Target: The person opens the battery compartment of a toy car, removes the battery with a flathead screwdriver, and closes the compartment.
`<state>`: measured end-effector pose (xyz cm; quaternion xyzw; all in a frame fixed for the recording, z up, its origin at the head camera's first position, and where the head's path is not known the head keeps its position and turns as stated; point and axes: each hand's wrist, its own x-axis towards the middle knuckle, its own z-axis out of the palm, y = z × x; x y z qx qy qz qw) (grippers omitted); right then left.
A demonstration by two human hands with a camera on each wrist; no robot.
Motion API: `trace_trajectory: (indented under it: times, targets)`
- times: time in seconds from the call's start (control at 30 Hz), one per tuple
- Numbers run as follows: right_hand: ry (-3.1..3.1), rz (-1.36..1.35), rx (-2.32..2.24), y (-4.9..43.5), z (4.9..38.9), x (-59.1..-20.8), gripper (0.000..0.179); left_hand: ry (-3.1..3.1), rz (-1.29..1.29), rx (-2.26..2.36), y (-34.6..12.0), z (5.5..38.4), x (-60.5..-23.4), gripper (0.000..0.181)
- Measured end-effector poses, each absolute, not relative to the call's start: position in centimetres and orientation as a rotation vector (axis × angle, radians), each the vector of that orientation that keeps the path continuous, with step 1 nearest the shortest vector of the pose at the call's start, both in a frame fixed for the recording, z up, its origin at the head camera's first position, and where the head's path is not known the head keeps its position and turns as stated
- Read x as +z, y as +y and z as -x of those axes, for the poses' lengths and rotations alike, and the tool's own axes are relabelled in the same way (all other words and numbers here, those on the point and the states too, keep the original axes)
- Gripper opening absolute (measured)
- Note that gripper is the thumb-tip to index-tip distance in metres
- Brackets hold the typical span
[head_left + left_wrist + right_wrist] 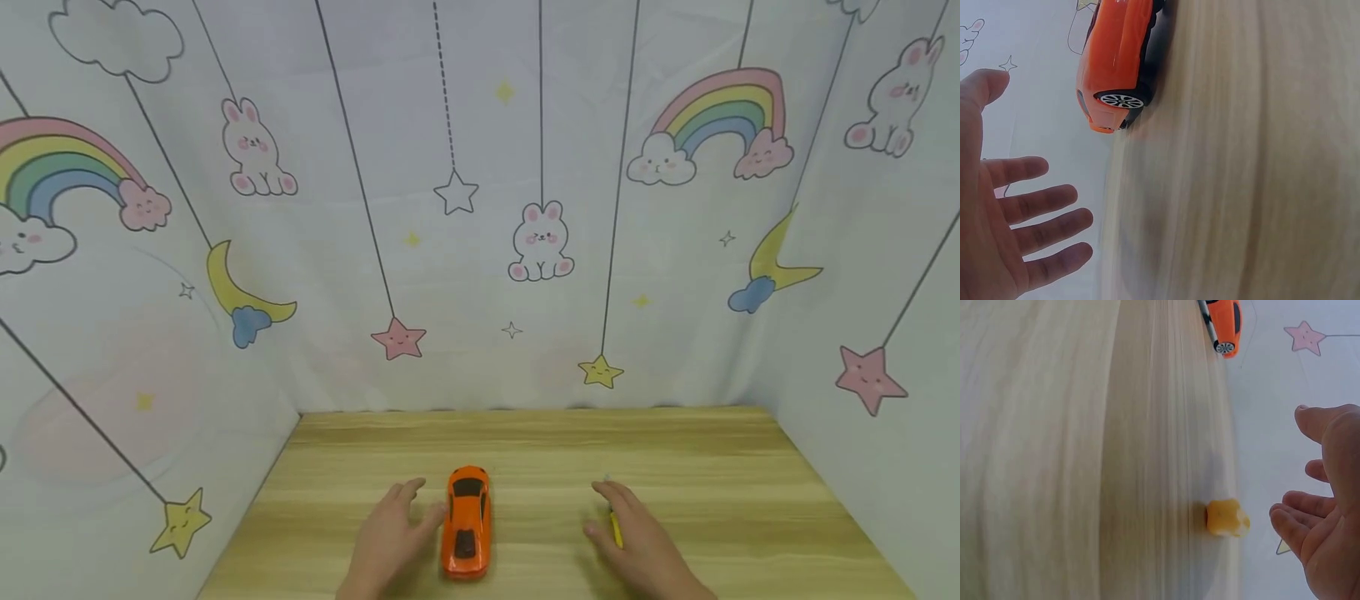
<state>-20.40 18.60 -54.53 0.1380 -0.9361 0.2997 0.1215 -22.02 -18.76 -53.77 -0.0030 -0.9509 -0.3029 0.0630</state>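
An orange toy car stands on the wooden table, its nose toward the back wall. Just left of it, my left hand has its fingers spread, with the thumb close to the car's side. The left wrist view shows that palm with nothing in it. Farther right, my right hand hovers with loosely bent fingers over a yellow-handled screwdriver, hiding part of it. Its rounded yellow handle end shows in the right wrist view, apart from the fingers.
The striped wooden tabletop runs back to a white cloth wall printed with stars, rabbits and rainbows. Similar cloth walls rise on the left and right. A stretch of tabletop lies between car and screwdriver.
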Motion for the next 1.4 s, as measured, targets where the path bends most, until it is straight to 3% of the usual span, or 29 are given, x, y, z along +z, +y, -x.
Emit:
trace_trajectory:
  times: [0.5,0.83,1.4]
  targets:
    - [-2.806,-0.462,1.004,15.5,20.7,-54.5,0.056,-2.89,-0.043,-1.008,-17.8,22.0,-53.8,0.074]
    - [-2.99,-0.611,1.188,14.1,21.2,-55.5,0.077,-2.898,-0.004,-1.012,-17.1,22.2,-54.0,0.076]
    - [-3.077,-0.591,1.386,10.2,21.8,-55.2,0.078,-2.939,-0.048,-0.995,-16.0,22.9,-55.0,0.08]
